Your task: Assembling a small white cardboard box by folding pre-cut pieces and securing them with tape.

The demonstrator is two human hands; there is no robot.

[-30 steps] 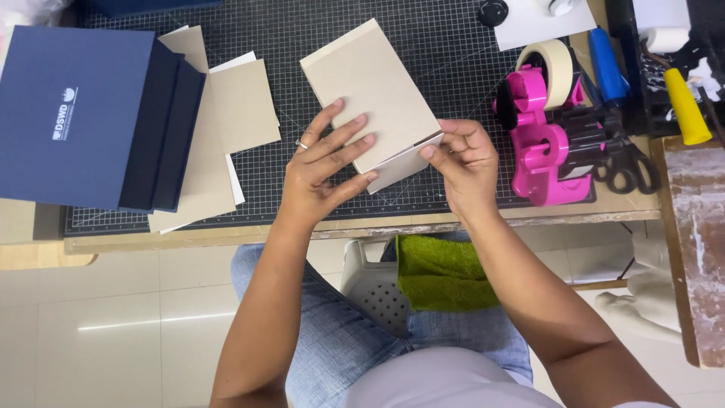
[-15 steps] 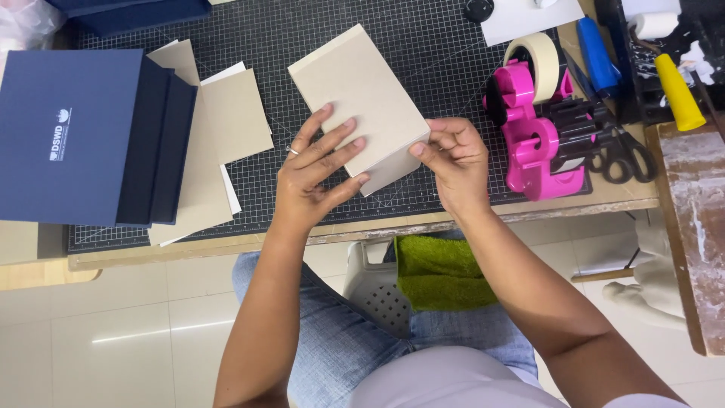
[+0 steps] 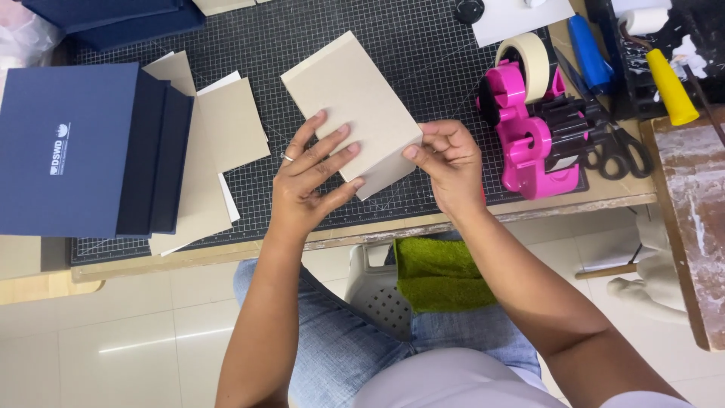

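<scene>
- My left hand (image 3: 313, 177) lies flat on the grey board (image 3: 351, 102), fingers spread and pressing down, so the piece stays pinned to the cutting mat (image 3: 257, 45) and can't slide around on the grid.
- My right hand (image 3: 449, 162) is pinching the near right corner of that same board, thumb and fingertips closed on the edge. There looks to be a second layer or flap peeking out underneath there, and I'm holding the two lined up at the corner.
- The board sits tilted, roughly in the middle of the mat, right in front of me and close to the table edge so both hands reach it without stretching.
- On my left: a navy blue box (image 3: 72, 147) resting over a loose pile of more board pieces (image 3: 226, 125), parked off to the side but near enough to grab.
- On my right: the pink tape dispenser (image 3: 529, 143) with a roll of masking tape (image 3: 525, 60) on it, just beside my right hand, and black scissors (image 3: 615, 147) touching the dispenser.
- Further back right: a blue tool (image 3: 589, 53) and a yellow nozzle (image 3: 668, 87), well apart from what I'm holding.
- A green towel (image 3: 438, 272) is on my lap, under the table edge.
</scene>
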